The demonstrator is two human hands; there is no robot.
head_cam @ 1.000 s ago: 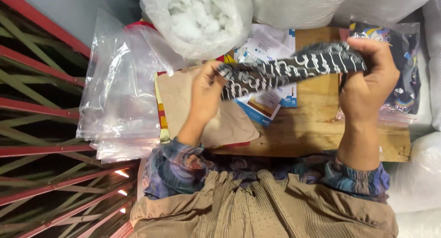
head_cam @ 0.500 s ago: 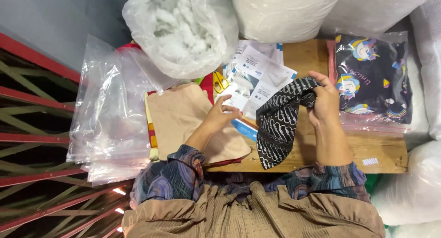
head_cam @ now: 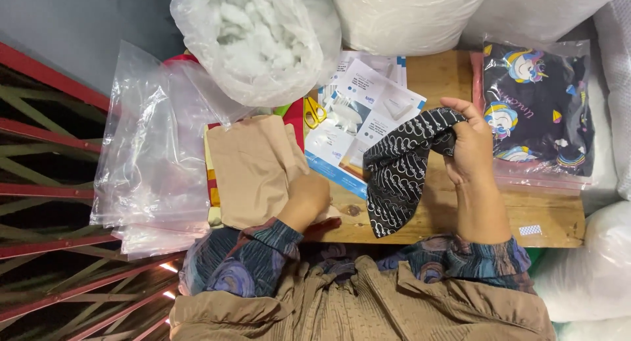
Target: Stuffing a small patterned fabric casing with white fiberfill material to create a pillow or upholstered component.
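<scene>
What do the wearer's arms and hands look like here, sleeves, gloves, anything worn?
Both hands are bare: no gloves, rings or watch visible on the left hand or the right hand. The forearms are bare too. Sleeves end short of the wrists, in a dark swirling print of blue, purple and grey. Over them is a tan ribbed garment.

black white-patterned cloth [head_cam: 399,176] | hanging, possibly folded | above wooden table edge [head_cam: 460,226]

Bright, even overhead light — sharp focus throughout, glare on the clear plastic bags [head_cam: 154,157], left edge dim.
</scene>
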